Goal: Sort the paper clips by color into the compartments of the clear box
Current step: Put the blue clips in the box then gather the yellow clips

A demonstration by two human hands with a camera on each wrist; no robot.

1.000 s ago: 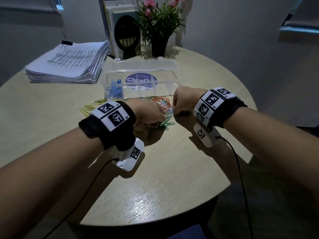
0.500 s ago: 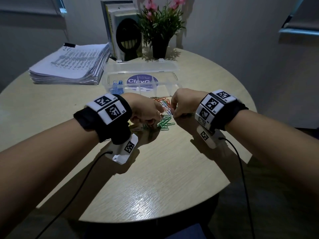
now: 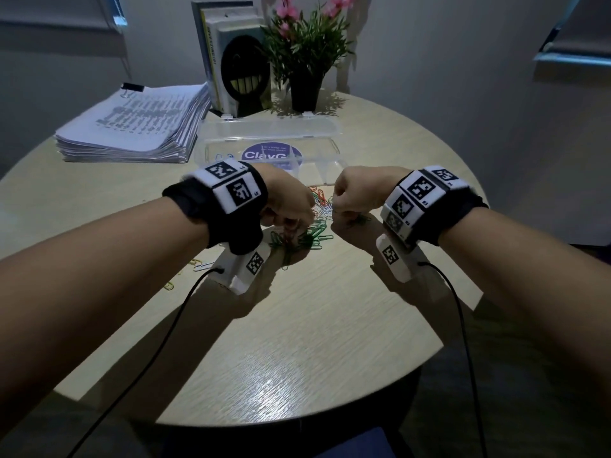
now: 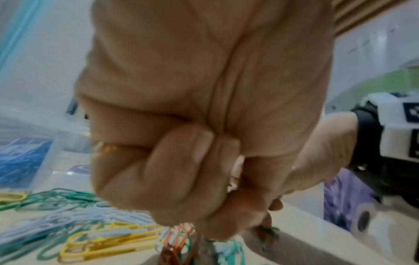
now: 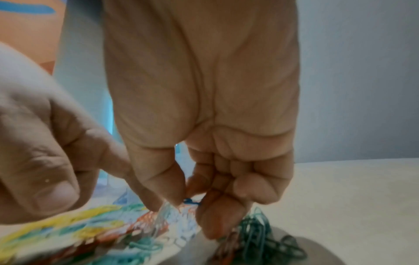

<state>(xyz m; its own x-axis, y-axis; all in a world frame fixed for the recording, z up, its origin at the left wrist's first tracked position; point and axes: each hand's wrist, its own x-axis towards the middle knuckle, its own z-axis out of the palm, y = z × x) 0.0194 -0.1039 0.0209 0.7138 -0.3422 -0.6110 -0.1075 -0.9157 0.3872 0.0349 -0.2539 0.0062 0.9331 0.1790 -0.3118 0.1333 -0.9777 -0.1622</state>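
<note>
A mixed pile of paper clips (image 3: 317, 223) in green, orange, white and yellow lies in front of the clear box (image 3: 264, 133), whose lid is open. Blue clips (image 4: 20, 161) fill its left compartment. My left hand (image 3: 291, 209) is curled over the pile's left side. An orange-yellow glint (image 4: 103, 147) shows between its curled fingers, and its fingertips reach down to orange clips (image 4: 179, 233). My right hand (image 3: 353, 196) hovers over the right side, thumb and forefinger pinching a blue clip (image 5: 191, 200). Green clips (image 5: 260, 233) lie under it.
A thick stack of papers (image 3: 132, 127) sits at the back left. Books (image 3: 224, 54) and a potted plant (image 3: 304, 61) stand behind the box. A few stray yellow and white clips (image 3: 198, 266) lie left of my left wrist. Cables run from both wrist cameras toward me.
Both hands have stayed over the pile, working at the clips. My left hand has drifted slightly toward the near green clips. My head has come closer.
</note>
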